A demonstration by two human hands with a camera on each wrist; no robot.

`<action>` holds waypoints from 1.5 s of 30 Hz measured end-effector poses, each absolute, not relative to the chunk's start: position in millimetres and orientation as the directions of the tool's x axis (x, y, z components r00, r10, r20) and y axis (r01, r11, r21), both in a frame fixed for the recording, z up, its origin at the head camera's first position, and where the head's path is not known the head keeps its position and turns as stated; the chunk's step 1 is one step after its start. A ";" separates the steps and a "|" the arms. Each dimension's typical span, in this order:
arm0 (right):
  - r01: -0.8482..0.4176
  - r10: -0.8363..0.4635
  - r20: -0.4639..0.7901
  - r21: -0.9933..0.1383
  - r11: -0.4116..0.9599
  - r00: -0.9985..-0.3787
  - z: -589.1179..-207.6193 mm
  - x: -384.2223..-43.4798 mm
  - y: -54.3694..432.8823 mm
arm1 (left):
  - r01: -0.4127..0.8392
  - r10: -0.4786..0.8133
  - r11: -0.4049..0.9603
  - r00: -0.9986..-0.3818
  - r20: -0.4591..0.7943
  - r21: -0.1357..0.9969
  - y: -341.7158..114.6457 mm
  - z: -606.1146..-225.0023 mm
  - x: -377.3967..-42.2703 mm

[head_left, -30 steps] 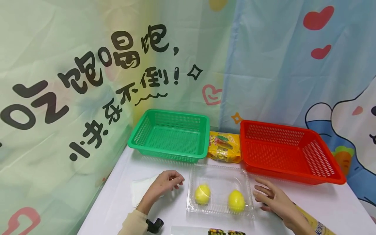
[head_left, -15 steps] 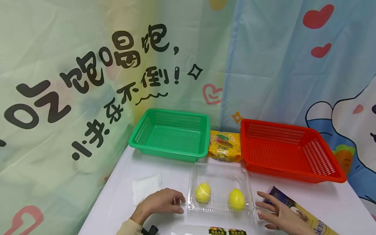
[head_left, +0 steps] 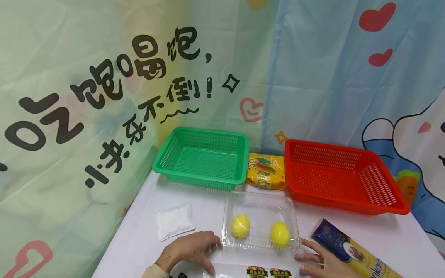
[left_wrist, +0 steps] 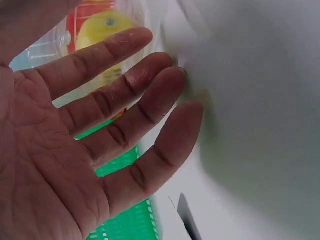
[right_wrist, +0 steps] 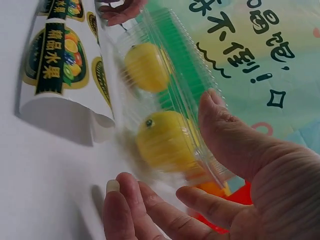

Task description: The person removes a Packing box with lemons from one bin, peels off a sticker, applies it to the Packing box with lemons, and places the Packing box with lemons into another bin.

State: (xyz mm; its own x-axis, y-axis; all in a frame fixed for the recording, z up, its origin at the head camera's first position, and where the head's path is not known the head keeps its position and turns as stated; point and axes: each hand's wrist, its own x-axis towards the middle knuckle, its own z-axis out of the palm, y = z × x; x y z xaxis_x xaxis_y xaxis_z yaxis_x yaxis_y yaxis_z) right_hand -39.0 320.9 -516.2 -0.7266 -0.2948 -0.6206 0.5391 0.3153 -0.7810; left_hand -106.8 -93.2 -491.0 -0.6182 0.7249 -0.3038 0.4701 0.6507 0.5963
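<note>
Clear rectangular plastic box [head_left: 260,208] with two yellow lemons [head_left: 240,227] inside, on the white surface [head_left: 133,253]: in the head view, between left hand [head_left: 191,247] and right hand [head_left: 325,262]. Left wrist view: fingers [left_wrist: 150,107] slightly apart, empty. Right wrist view: thumb and fingers apart beside the box; cannot tell whether touching. Seems a reaching step; next, probably calls for curling inward.

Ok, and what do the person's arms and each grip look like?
The left grip is a bare hand with a cream sleeve and a faint curved mark near the wrist. A small black piece beside the sleeve is cut off by the frame. The right grip is bare too, no glove or ring showing, and no sleeve in view.
</note>
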 end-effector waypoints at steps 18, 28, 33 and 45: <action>0.588 -0.366 -0.610 -0.788 0.182 -0.703 -533.9 -30.8 308.0 | 0.471 0.783 0.568 -0.561 -0.267 0.675 -97.9 -552.3 -114.3; 0.576 -0.365 -0.603 -0.794 0.194 -0.709 -536.8 -26.4 305.1 | 0.338 0.770 0.515 -0.587 -0.252 0.788 -95.6 -518.3 -100.4; 0.563 -0.362 -0.596 -0.801 0.203 -0.717 -540.2 -26.8 303.4 | 0.264 0.779 0.423 -0.595 -0.199 0.867 -96.5 -514.3 -94.7; 0.571 -0.306 -0.608 -0.794 0.210 -0.733 -536.9 -25.8 296.9 | 0.126 0.807 0.289 -0.566 -0.170 0.949 -96.5 -521.8 -88.0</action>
State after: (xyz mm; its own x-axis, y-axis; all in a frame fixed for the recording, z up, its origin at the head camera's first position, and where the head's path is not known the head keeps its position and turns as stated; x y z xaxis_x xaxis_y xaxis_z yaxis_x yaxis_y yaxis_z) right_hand -25.8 296.9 -536.9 -0.7328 -0.3062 -0.6076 0.5706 0.2097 -0.7940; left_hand -88.0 -96.5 -521.8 -0.5658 0.8067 -0.1705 0.1263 0.2891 0.9489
